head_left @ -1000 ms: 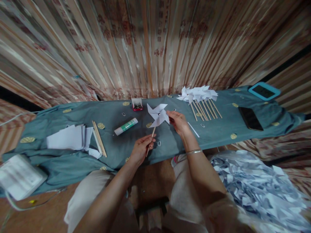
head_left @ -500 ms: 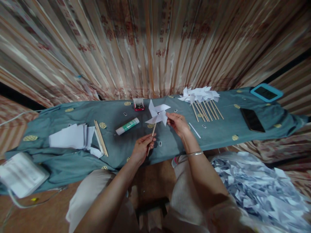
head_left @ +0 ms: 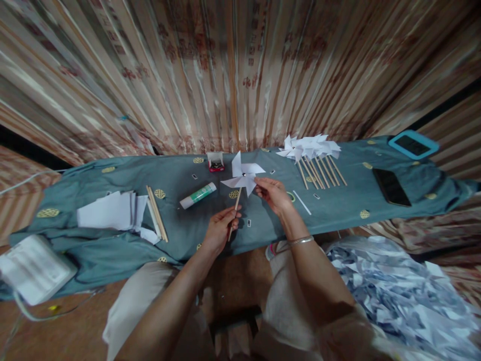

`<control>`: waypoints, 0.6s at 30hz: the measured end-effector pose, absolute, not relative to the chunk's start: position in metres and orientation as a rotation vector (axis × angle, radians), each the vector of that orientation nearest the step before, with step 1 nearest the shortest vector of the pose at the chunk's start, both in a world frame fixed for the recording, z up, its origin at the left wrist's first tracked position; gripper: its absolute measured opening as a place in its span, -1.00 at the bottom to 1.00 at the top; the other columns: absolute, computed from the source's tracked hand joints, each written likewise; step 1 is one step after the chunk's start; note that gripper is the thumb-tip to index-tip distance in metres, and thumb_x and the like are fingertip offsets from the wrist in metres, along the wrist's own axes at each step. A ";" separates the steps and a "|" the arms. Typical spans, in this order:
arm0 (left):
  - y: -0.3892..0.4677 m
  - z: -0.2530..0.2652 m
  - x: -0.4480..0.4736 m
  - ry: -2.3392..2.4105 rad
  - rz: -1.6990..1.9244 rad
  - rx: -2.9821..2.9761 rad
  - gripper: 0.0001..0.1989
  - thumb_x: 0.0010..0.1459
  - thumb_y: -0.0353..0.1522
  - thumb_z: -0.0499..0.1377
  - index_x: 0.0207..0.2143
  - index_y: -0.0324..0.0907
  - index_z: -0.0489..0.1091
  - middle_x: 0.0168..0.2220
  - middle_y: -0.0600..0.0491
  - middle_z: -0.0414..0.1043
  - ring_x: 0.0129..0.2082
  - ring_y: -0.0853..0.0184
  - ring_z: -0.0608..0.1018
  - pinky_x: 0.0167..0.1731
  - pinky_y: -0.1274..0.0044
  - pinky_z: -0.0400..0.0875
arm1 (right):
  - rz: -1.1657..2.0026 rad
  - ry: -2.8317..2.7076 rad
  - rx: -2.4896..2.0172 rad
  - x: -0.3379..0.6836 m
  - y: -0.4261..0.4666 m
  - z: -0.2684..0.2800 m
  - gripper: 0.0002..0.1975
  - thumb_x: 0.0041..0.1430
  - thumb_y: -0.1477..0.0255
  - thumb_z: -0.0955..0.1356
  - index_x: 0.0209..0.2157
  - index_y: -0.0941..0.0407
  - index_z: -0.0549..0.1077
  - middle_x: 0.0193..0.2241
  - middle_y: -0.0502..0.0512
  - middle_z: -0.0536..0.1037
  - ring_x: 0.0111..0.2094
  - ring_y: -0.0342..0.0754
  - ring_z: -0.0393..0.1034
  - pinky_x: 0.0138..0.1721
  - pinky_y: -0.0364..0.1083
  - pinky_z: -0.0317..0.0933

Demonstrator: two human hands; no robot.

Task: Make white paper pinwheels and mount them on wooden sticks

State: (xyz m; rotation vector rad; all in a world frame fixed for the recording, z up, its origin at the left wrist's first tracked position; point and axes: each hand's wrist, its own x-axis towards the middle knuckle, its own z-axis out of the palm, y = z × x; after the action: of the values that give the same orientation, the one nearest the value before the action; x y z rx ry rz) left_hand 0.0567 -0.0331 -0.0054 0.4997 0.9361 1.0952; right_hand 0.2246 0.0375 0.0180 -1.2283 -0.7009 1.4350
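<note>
My left hand is closed around the wooden stick of a white paper pinwheel, which it holds up over the cloth. A shiny pin head sits at the pinwheel's centre. My right hand has its thumb and fingers pinched together at the edge of the right-hand blade. Behind the pinwheel stands a small open red and white box with metal pins inside. To its left lies a green and white glue stick. A thin white paper strip rests right of my right hand.
Several pinwheels lie in a row at back right, near a black phone and blue-framed device. Paper sheets and wooden sticks lie left, beyond a white box. A paper heap sits below right.
The pinwheel's blades have turned a little clockwise, and my right fingers have shifted slightly left and down with the blade. My left hand still holds the stick in place.
</note>
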 end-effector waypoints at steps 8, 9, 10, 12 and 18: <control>-0.033 -0.005 0.056 0.942 1.101 0.490 -0.68 -0.21 -0.35 0.42 -0.33 -0.29 0.60 -0.54 0.09 0.44 -0.64 0.56 0.30 -0.60 0.63 0.16 | 1.448 -0.704 -1.217 0.220 0.035 0.018 -0.68 -0.38 0.29 0.61 -0.63 0.11 0.48 -0.66 -0.09 0.45 -0.62 -0.26 0.26 -0.60 -0.20 0.12; -0.033 -0.004 0.057 0.944 1.099 0.491 -0.69 -0.20 -0.35 0.42 -0.33 -0.29 0.60 -0.53 0.09 0.44 -0.64 0.57 0.30 -0.60 0.63 0.16 | 1.447 -0.716 -1.220 0.220 0.035 0.018 -0.69 -0.36 0.30 0.61 -0.63 0.11 0.48 -0.66 -0.09 0.46 -0.62 -0.26 0.26 -0.60 -0.20 0.12; -0.033 -0.004 0.057 0.946 1.097 0.492 -0.69 -0.20 -0.35 0.42 -0.33 -0.29 0.60 -0.53 0.08 0.44 -0.63 0.57 0.30 -0.60 0.63 0.16 | 1.446 -0.729 -1.222 0.219 0.034 0.018 -0.69 -0.34 0.30 0.60 -0.63 0.11 0.48 -0.66 -0.08 0.46 -0.62 -0.26 0.26 -0.59 -0.20 0.12; -0.033 -0.004 0.057 0.948 1.095 0.491 -0.70 -0.19 -0.36 0.42 -0.33 -0.29 0.60 -0.52 0.08 0.44 -0.63 0.56 0.30 -0.60 0.63 0.17 | 1.445 -0.749 -1.225 0.219 0.034 0.018 -0.70 -0.31 0.29 0.60 -0.62 0.11 0.48 -0.65 -0.08 0.47 -0.63 -0.26 0.26 -0.59 -0.20 0.12; -0.033 -0.003 0.057 0.937 1.104 0.492 -0.67 -0.23 -0.34 0.44 -0.34 -0.30 0.60 -0.54 0.09 0.44 -0.63 0.56 0.31 -0.60 0.63 0.17 | 1.441 -0.742 -1.241 0.215 0.031 0.018 -0.66 -0.39 0.23 0.61 -0.64 0.11 0.49 -0.64 -0.05 0.50 -0.62 -0.26 0.25 -0.59 -0.20 0.10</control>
State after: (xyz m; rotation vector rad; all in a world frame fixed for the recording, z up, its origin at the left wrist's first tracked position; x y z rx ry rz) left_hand 0.0570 -0.0327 -0.0033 0.4924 0.9369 1.1037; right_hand 0.2146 0.0312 0.0176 -1.2408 -0.7418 1.4411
